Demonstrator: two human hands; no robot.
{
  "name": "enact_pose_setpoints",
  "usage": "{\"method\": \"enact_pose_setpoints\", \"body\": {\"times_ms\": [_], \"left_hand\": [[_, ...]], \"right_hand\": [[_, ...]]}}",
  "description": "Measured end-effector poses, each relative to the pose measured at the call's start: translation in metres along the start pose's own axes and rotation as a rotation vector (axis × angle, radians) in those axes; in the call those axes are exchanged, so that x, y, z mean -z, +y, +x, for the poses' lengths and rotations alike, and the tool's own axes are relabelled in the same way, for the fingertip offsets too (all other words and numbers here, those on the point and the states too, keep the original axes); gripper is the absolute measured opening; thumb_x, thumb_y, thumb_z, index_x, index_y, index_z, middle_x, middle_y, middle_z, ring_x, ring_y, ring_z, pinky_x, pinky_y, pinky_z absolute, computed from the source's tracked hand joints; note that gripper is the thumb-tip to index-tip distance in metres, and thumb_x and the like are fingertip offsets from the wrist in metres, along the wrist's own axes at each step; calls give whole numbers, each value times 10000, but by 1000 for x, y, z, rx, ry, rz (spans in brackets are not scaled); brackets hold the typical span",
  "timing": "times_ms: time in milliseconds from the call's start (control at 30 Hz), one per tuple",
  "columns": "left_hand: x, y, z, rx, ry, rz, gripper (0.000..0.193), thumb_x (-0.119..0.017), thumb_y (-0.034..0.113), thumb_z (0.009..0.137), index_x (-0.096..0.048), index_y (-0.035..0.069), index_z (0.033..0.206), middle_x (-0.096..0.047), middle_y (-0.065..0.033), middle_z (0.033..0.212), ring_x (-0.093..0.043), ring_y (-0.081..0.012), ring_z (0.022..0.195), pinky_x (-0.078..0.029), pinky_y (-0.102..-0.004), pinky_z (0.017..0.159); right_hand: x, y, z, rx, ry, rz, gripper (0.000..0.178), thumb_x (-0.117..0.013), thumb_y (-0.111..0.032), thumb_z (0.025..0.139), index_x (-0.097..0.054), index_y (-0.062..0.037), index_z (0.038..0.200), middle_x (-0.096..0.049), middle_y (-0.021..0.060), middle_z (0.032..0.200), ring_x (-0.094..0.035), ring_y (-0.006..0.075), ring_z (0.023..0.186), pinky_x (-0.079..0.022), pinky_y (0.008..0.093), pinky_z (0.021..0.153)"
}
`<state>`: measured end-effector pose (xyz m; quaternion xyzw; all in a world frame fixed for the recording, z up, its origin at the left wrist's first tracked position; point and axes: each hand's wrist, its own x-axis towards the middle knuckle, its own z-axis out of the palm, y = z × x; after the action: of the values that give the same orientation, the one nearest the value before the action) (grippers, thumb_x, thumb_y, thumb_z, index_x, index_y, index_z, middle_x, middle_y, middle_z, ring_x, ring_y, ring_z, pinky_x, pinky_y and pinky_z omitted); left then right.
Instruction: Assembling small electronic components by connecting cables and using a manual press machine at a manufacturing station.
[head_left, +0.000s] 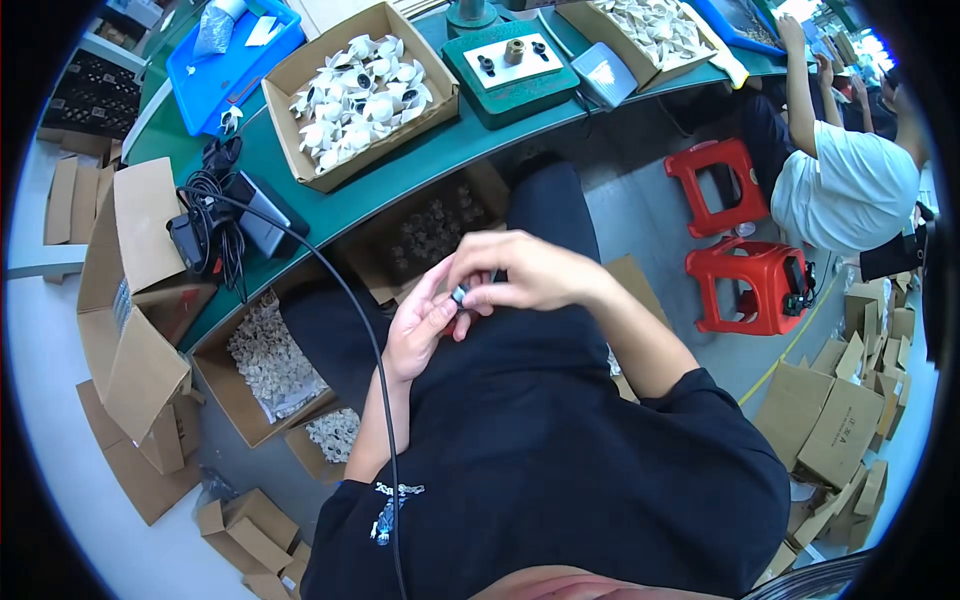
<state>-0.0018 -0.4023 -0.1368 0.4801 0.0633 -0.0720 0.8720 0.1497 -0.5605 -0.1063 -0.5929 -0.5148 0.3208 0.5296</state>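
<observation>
Green bench (345,208) curves across top, person's dark-clad lap (535,345) below; on the bench an open cardbd box (385,153) of white finned parts (365,105), just beside a green machine base (520,109). Over the lap, L hand (413,328) and R hand (525,270) meet, both pinching a small dark piece (459,295) btwn them; partly hidden in the grip, so can't tell its full shape.

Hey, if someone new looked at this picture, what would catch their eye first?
Probably the two red stools at right, bright against the grey floor. Then the open box of white parts on the green bench, at the top, left of centre. Near the middle, the left hand and right hand meet around a small part.
</observation>
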Motion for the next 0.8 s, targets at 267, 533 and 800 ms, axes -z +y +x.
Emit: {"method": "enact_pose_setpoints", "body": {"times_ms": [267,533,800], "left_hand": [[19,-10,-3,-4,124,183,551,-524,236,989,-341,8,1455,-662,-125,1047,-521,-93,694,-443,-220,660],[59,-13,-21,46,392,307,464,-509,219,994,-428,-2,1394,-670,-102,1025,-514,-71,659,-443,-212,600],[196,-9,-58,-88,836,724,370,-526,256,997,-540,28,1289,-683,-50,959,-511,-47,654,-420,-194,558]], "right_hand": [[135,-5,53,33,859,-686,200,-719,-137,842,-695,-1,986,-645,104,900,-641,171,788,-511,278,713],[149,-1,74,-207,852,-682,273,-749,-218,828,-715,-7,998,-671,115,931,-651,176,786,-520,278,725],[202,9,44,-121,1014,-684,268,-698,-246,867,-716,-35,1031,-694,93,855,-651,184,786,-519,282,721]]}}
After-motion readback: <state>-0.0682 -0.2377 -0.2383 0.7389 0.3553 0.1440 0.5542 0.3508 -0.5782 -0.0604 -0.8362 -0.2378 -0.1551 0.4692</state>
